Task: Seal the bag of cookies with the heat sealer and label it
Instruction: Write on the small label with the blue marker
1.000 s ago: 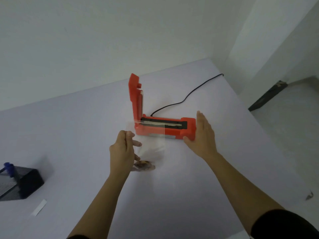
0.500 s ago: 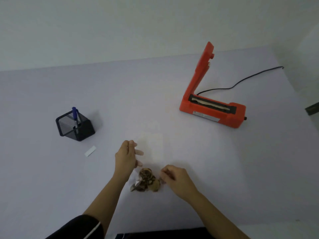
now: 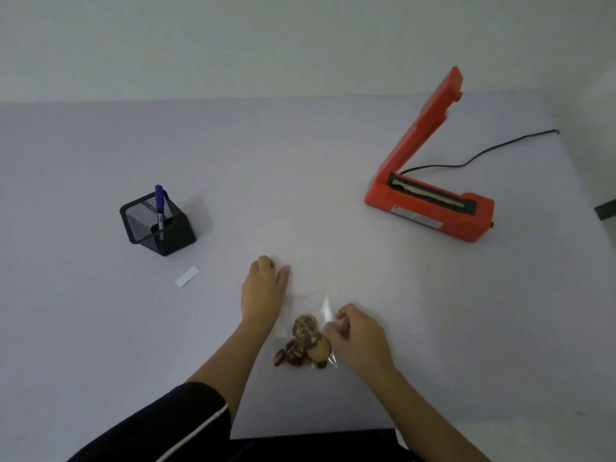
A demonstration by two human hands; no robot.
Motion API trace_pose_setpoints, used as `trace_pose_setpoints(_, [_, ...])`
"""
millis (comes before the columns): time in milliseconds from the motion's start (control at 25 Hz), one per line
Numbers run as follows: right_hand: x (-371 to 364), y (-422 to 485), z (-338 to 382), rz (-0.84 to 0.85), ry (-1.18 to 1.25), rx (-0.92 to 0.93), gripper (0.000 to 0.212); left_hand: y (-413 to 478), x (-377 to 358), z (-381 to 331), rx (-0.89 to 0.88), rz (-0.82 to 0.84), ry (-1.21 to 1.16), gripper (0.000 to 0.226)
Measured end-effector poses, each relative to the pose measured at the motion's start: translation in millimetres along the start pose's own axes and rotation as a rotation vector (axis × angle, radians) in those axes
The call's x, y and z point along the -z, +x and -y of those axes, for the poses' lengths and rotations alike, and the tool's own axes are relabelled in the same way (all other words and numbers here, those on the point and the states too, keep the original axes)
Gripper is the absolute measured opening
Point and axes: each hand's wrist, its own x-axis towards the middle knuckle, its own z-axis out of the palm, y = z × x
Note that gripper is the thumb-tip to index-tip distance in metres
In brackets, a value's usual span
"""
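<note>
Cookies sat heaped in the near end of a clear bag that lay flat on a pale lilac table, close to the table's front edge. A plain off-white wall rose behind the table, and a strip of another white surface showed at the far right.

On the right of the table stood an orange heat sealer with its arm raised, and a black cord trailed from it toward the back corner. On the left stood a black mesh pen holder with a blue pen upright in it, and a small white label lay on the table just in front of the holder.

The left hand rested palm down, fingers loosely spread, on or against the bag's left edge, gripping nothing. The right hand was curled, its fingers pinching the bag's right edge just beside the cookies. The bag lay between the two hands, well apart from the sealer.
</note>
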Motion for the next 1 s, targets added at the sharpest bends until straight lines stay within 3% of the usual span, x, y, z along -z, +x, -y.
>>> trace_pose_setpoints(120, [7,2,14,-0.077,-0.080,-0.011,0.028,-4,26,-1,-0.058,-0.069,-0.086,0.035])
trace_pose_setpoints(280, [12,17,59,-0.208,-0.032,0.075,0.020,-12,91,26,-0.158,-0.281,-0.201,0.017])
trace_pose_setpoints(440, [-10,50,136,-0.212,0.090,0.285,0.006,8,160,69,-0.008,-0.482,-0.326,0.016])
trace_pose_setpoints(600, [-44,94,218,-0.104,0.120,0.454,0.021,54,182,95,0.189,-0.293,-0.289,0.043])
trace_pose_setpoints(760, [-74,128,277,0.010,0.030,0.504,0.047,77,182,107,0.189,-0.182,-0.273,0.036])
trace_pose_setpoints(840, [-85,138,290,0.028,0.021,0.519,0.045,80,183,108,0.174,-0.175,-0.311,0.030])
trace_pose_setpoints(1000, [-91,140,301,-0.071,0.042,0.561,0.021,80,180,110,0.165,-0.166,-0.304,0.032])
